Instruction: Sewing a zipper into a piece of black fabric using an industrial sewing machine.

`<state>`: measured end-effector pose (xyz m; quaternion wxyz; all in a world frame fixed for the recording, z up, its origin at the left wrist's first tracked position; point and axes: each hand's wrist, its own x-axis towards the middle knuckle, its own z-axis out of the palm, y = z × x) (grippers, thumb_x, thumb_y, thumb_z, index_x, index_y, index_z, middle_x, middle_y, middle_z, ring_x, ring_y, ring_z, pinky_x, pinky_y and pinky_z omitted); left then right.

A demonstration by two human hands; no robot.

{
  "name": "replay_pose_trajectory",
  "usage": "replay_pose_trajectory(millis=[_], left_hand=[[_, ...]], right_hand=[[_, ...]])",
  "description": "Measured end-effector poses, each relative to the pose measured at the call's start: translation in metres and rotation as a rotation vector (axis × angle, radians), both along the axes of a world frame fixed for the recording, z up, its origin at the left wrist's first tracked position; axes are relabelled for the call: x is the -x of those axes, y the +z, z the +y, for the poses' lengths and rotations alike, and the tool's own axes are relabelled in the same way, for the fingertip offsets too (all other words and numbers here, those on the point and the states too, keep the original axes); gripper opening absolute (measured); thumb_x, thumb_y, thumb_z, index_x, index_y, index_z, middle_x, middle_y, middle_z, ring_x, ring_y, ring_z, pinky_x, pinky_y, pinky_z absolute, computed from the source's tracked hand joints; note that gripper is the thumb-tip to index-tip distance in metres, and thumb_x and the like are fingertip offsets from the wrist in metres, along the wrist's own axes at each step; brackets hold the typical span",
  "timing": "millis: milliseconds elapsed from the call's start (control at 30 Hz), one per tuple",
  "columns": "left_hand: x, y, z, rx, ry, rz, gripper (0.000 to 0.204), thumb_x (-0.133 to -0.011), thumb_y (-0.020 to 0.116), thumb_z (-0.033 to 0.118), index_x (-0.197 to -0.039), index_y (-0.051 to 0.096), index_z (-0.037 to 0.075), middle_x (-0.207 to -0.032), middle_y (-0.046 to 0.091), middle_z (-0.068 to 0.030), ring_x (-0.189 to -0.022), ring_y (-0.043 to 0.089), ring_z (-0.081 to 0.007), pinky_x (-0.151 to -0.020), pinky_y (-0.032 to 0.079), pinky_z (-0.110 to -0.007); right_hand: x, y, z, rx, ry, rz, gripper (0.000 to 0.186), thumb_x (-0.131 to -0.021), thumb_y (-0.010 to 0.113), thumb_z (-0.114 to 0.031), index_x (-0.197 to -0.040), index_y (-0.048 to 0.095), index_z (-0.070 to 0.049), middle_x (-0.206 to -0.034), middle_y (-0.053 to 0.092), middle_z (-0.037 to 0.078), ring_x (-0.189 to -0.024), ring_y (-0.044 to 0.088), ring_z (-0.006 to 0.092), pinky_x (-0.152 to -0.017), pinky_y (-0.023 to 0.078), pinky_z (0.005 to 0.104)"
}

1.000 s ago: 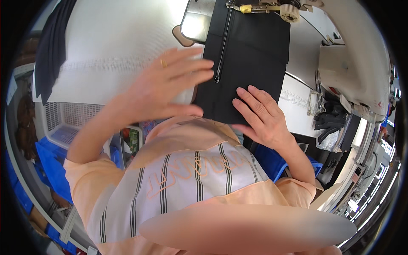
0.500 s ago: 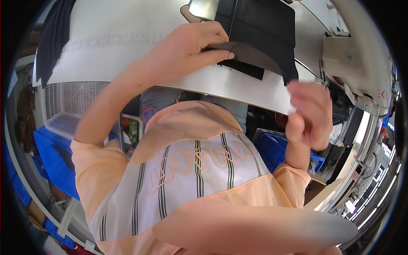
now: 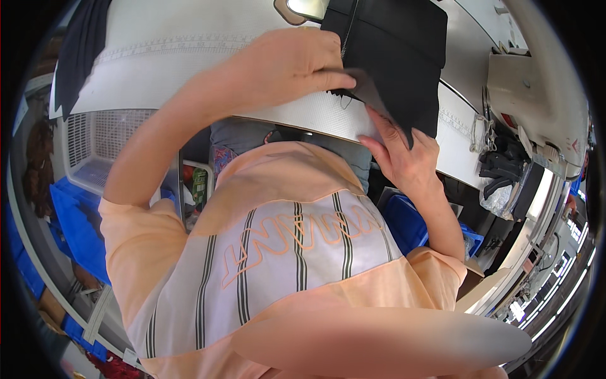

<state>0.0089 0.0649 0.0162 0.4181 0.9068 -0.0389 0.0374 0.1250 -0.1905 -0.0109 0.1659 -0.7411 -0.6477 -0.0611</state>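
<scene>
A black fabric piece [image 3: 404, 50] lies on the white table top, with a line of metal zipper teeth [image 3: 349, 31] near its left side. Its near edge is lifted and folded over, showing a greyer underside, and a loose thread hangs there. My left hand [image 3: 303, 66] is closed on the near left part of this edge, thumb on top. At the near right corner, my right hand [image 3: 407, 155] has the fabric between its fingers, its thumb standing apart. Some of the right fingertips are hidden by the cloth.
A shiny metal plate [image 3: 307, 7] sits beyond my left hand. Dark cloth [image 3: 82, 57] hangs over the table's left end. A white sewing machine body [image 3: 536, 95] stands at the right. Below the table are a white plastic basket [image 3: 110, 148] and blue bins [image 3: 79, 221].
My right hand has moved left and inward from beside the table edge and has taken the fabric's near right corner. The flap between my hands is now folded more narrowly.
</scene>
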Motion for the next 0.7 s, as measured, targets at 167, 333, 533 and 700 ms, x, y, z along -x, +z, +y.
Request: replay_pose_trajectory(millis=[167,333,533,700], left_hand=[[0.025,-0.018,-0.023,-0.387,0.023,-0.393,0.034,-0.070,0.065,0.008,-0.104,0.068,0.002,-0.098,0.055,-0.0065,-0.085,0.058,-0.0239,-0.078,0.048,-0.035],[0.035,-0.029,-0.029,-0.466,0.085,-0.387,0.054,-0.062,0.072,0.016,-0.115,0.065,0.005,-0.109,0.053,-0.0072,-0.097,0.054,-0.0251,-0.082,0.049,-0.037],[0.034,-0.023,-0.030,-0.457,0.084,-0.353,0.050,-0.066,0.069,0.018,-0.114,0.064,0.004,-0.107,0.054,-0.0062,-0.098,0.054,-0.0232,-0.086,0.047,-0.037],[0.034,-0.023,-0.030,-0.439,0.082,-0.360,0.040,-0.073,0.061,0.010,-0.112,0.064,0.002,-0.105,0.054,-0.0060,-0.098,0.054,-0.0208,-0.091,0.046,-0.037]], right_hand=[[0.011,0.026,-0.002,0.156,0.072,0.081,0.034,-0.074,0.077,-0.013,-0.104,0.065,-0.002,-0.089,0.064,0.012,-0.068,0.060,0.0291,-0.058,0.047,0.0349],[0.000,0.068,0.029,-0.061,0.155,0.228,0.034,-0.073,0.073,-0.011,-0.105,0.066,-0.003,-0.100,0.063,0.011,-0.087,0.060,0.0260,-0.070,0.047,0.0359],[-0.065,0.006,0.090,-0.099,0.031,-0.010,0.041,-0.076,0.067,-0.001,-0.115,0.063,-0.009,-0.115,0.062,0.001,-0.102,0.057,0.0232,-0.086,0.045,0.0348],[-0.061,0.003,0.098,-0.111,0.031,-0.067,0.044,-0.077,0.063,0.000,-0.120,0.062,-0.009,-0.125,0.059,0.002,-0.107,0.056,0.0245,-0.089,0.045,0.0365]])
